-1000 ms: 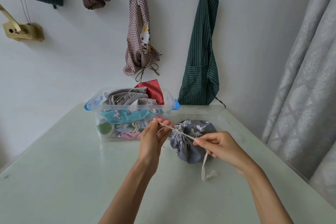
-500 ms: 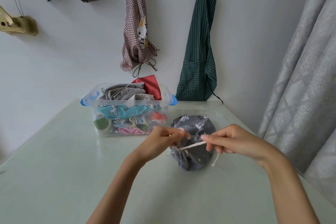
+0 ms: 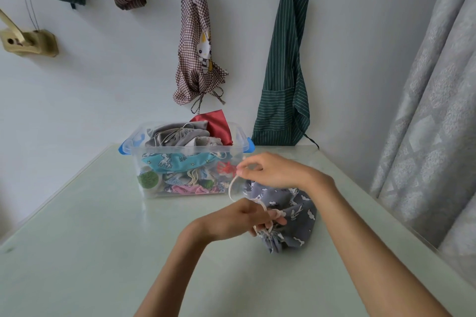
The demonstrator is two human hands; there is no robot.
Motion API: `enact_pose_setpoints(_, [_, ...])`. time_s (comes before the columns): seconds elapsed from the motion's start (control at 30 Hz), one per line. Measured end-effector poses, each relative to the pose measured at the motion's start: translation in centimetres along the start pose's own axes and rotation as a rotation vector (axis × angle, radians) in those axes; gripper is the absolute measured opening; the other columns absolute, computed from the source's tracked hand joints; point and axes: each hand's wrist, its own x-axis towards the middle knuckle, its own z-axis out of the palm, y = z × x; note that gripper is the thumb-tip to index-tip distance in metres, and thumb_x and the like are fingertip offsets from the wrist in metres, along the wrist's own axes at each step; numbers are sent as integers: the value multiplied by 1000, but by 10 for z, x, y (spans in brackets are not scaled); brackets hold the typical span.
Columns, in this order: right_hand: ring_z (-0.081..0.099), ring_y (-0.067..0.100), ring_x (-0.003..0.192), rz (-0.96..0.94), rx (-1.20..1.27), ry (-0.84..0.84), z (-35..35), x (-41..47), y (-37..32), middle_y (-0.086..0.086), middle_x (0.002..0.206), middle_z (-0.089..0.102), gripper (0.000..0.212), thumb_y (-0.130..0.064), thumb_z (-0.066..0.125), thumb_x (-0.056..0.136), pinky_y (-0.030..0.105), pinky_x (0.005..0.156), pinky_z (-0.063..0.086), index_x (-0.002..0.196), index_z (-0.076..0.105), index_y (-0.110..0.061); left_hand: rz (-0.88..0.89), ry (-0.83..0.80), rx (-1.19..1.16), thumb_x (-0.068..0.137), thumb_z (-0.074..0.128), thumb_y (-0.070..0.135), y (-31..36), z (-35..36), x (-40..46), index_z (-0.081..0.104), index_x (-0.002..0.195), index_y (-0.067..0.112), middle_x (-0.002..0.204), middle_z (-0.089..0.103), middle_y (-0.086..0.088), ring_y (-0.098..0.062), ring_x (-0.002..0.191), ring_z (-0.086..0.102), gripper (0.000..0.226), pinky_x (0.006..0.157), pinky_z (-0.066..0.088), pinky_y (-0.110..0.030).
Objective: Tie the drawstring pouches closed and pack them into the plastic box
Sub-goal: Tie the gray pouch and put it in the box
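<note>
A grey drawstring pouch [image 3: 296, 219] with white animal prints lies on the table, its gathered mouth turned toward me. My left hand [image 3: 247, 220] grips the cream drawstring [image 3: 233, 188] right at the gathered neck. My right hand [image 3: 273, 170] is above and behind it, pinching the other end of the cord, which arcs between the two hands. The clear plastic box [image 3: 239, 136] with blue latches stands just behind, piled with several tied pouches: grey, red, turquoise and pink.
The pale green table [image 3: 103, 239] runs to a wall at the back and an edge on the right beside a grey curtain [image 3: 432, 123]. A green striped apron [image 3: 283, 72], a checked apron [image 3: 198, 59] and folded bundles hang on the wall.
My right hand has lifted and crossed leftward over the pouch with its cord end. My left hand dropped to the pouch's neck. The straight taut cord is now a curved loop.
</note>
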Motion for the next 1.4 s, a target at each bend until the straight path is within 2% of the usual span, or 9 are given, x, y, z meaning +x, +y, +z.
enact_pose_setpoints(0.2, [56,6,107,-80,132,169,8,-31,35,-11,117,62,45,-1,44,91,23,88,46,104,66,-38,14,77,-329,98,43,29,0,-13,-6,68,111,5,80,61,7,-5,77,54,37,78,48,-17])
enact_pose_setpoints(0.33, [56,-5,81,-141,215,156,18,-49,43,-17,91,65,17,-22,69,84,9,66,41,95,73,-35,14,96,-363,98,43,28,1,-18,-9,69,90,11,80,62,4,-8,79,56,32,82,49,-22])
enact_pose_setpoints(0.5, [55,3,93,-87,47,388,23,-57,53,-14,92,63,9,-31,67,83,29,83,47,79,66,-38,0,101,-367,96,48,30,-1,-17,-11,73,78,20,83,65,1,-6,80,59,32,84,52,-21])
enact_pose_setpoints(0.8, [53,-2,73,-85,581,139,12,-69,41,-13,75,61,20,-32,56,77,9,69,38,82,63,-14,-40,163,-574,76,66,32,3,-15,-7,73,77,15,72,65,8,3,66,59,18,69,51,-9])
enact_pose_setpoints(0.97, [45,1,59,-139,668,368,8,-72,47,-10,65,53,24,-37,52,77,10,57,33,64,58,-18,-50,185,-576,77,66,33,0,-16,-10,70,83,13,71,64,9,5,64,58,22,64,49,-8])
enact_pose_setpoints(1.1, [41,13,52,-13,483,311,-5,-83,62,2,52,50,48,-51,62,82,16,54,35,57,53,-11,-60,266,-564,75,67,39,-5,-20,-12,71,85,13,73,64,9,2,66,53,28,60,38,-13])
enact_pose_setpoints(1.2, [54,5,62,167,135,137,-7,-88,71,-6,73,67,40,-61,53,80,24,70,45,78,69,-24,-56,293,-539,76,67,39,-4,-20,-12,74,86,16,73,63,8,2,68,53,26,56,33,-14])
enact_pose_setpoints(1.3, [58,4,75,91,113,350,-2,-82,60,-15,98,64,23,-54,64,76,30,81,48,94,66,-39,-57,283,-532,76,67,38,-3,-18,-11,75,81,20,72,63,8,1,69,52,20,56,34,-13])
enact_pose_setpoints(1.4, [55,1,61,-14,195,269,12,-74,37,-21,84,67,21,-46,74,73,29,66,47,91,70,-36,-62,281,-558,74,68,36,-3,-17,-10,77,77,21,71,64,8,1,65,53,17,57,39,-11])
